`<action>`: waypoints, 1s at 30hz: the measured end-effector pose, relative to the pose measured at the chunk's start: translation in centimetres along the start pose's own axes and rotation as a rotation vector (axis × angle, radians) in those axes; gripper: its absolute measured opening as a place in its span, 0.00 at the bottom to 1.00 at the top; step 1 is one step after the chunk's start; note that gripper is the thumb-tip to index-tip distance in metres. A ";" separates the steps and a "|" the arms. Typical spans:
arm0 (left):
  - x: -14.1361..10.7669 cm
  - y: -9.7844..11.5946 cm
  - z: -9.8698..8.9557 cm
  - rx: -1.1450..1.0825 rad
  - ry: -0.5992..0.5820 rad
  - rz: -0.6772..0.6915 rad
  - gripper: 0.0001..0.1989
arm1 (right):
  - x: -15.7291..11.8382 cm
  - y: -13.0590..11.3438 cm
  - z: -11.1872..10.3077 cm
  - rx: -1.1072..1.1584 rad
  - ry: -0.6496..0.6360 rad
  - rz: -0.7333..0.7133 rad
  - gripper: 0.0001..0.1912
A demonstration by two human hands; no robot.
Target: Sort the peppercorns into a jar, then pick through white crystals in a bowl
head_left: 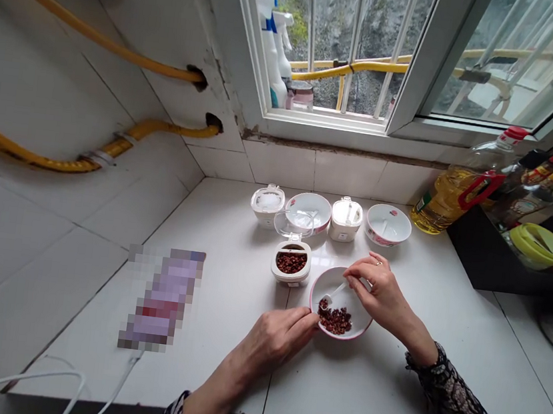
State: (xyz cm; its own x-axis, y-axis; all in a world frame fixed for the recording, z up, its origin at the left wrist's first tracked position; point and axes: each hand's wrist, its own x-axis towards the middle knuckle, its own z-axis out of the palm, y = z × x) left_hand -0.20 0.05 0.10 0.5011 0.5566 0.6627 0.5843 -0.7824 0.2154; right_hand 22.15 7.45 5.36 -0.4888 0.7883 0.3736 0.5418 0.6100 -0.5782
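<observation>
My right hand [375, 292] pinches the handle of a small white spoon [335, 295], whose scoop rests among reddish-brown peppercorns [336, 320]. These lie in a white bowl with a pink rim [362, 321]. At the bowl's near left side, my left hand [281, 335] grips the rim with its fingers together. Just behind and left of the bowl stands a white seasoning jar [289, 280], its clear lid [294, 225] raised. More of the same peppercorns fill that jar.
Behind are two closed seasoning jars [267, 204] [346, 219] and two flowered bowls [321, 229] [388, 225]. An oil bottle [437, 193] and a black box of condiments [476, 258] stand right. A blurred-out phone-like object [164, 301] with a white cable [117, 389] lies left.
</observation>
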 end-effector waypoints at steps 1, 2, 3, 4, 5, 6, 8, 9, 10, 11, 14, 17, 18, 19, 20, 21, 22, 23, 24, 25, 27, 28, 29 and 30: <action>0.1 0.0 -0.1 0.000 0.002 0.002 0.07 | 0.0 0.1 0.0 -0.004 0.012 -0.001 0.08; 0.1 0.1 -0.1 0.000 0.000 0.002 0.07 | 0.0 0.1 0.0 -0.012 0.020 -0.002 0.08; 0.2 0.1 -0.1 0.000 -0.003 -0.002 0.07 | 0.0 0.2 0.0 -0.025 0.024 -0.005 0.08; 0.2 0.1 -0.2 -0.002 -0.006 -0.005 0.07 | 0.0 0.2 0.0 -0.040 0.026 -0.009 0.08; 0.2 0.1 -0.2 -0.004 -0.007 -0.007 0.07 | 0.0 0.3 0.1 -0.056 0.028 -0.015 0.08; 0.1 0.1 -0.2 -0.007 -0.006 -0.009 0.07 | -0.1 0.3 0.1 -0.072 0.030 -0.021 0.08; 0.0 0.1 -0.1 -0.009 -0.003 -0.006 0.08 | -0.1 0.4 0.2 -0.094 0.038 -0.030 0.08; 0.0 0.1 0.0 -0.009 -0.004 -0.007 0.08 | -0.1 0.4 0.3 -0.099 0.042 -0.032 0.08; -0.1 0.0 0.0 -0.008 -0.006 -0.007 0.08 | -0.1 0.4 0.3 -0.101 0.045 -0.033 0.08; -0.1 0.0 0.1 -0.008 -0.009 -0.008 0.07 | -0.1 0.5 0.4 -0.102 0.047 -0.031 0.08; -0.1 0.0 0.1 -0.009 -0.011 -0.006 0.07 | -0.1 0.6 0.4 -0.093 0.047 -0.021 0.08; 0.0 0.0 0.0 -0.007 -0.003 -0.003 0.07 | -0.1 0.7 0.5 -0.071 0.046 -0.004 0.08; 0.1 0.0 0.0 -0.006 -0.001 -0.002 0.07 | -0.1 0.7 0.5 -0.060 0.044 0.005 0.08; 0.1 0.0 -0.1 -0.006 0.001 0.000 0.07 | -0.1 0.8 0.5 -0.049 0.042 0.016 0.08; 0.2 0.1 -0.1 -0.006 0.001 0.001 0.07 | -0.1 0.9 0.5 -0.040 0.040 0.028 0.08; 0.2 0.1 -0.1 -0.004 0.002 0.001 0.07 | -0.1 1.0 0.5 -0.031 0.038 0.040 0.08; 0.2 0.1 -0.2 -0.002 0.003 0.002 0.07 | -0.1 1.1 0.6 -0.022 0.034 0.052 0.08; 0.2 0.1 -0.2 0.000 0.005 0.003 0.07 | -0.1 1.1 0.6 -0.013 0.030 0.063 0.08; 0.2 0.1 -0.2 0.001 0.005 0.004 0.07 | -0.1 1.2 0.6 -0.002 0.026 0.073 0.08; 0.1 0.1 -0.1 0.001 0.003 0.004 0.07 | -0.1 1.2 0.7 0.009 0.024 0.082 0.08; 0.0 0.0 -0.1 -0.005 -0.003 0.002 0.07 | -0.1 1.2 0.7 0.032 0.026 0.100 0.08; 0.0 0.0 -0.1 -0.008 -0.009 -0.001 0.07 | 0.0 1.2 0.7 0.045 0.031 0.110 0.08; -0.1 0.0 0.0 -0.010 -0.015 -0.005 0.07 | 0.0 1.1 0.7 0.059 0.038 0.122 0.08; -0.1 0.0 0.0 -0.010 -0.021 -0.009 0.08 | 0.1 1.0 0.6 0.075 0.044 0.136 0.08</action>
State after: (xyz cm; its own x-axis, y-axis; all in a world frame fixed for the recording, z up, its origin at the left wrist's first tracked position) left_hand -0.27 -0.01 0.05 0.5092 0.5693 0.6454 0.5826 -0.7800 0.2284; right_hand 22.30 8.09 4.36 -0.3828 0.8670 0.3190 0.5478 0.4911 -0.6773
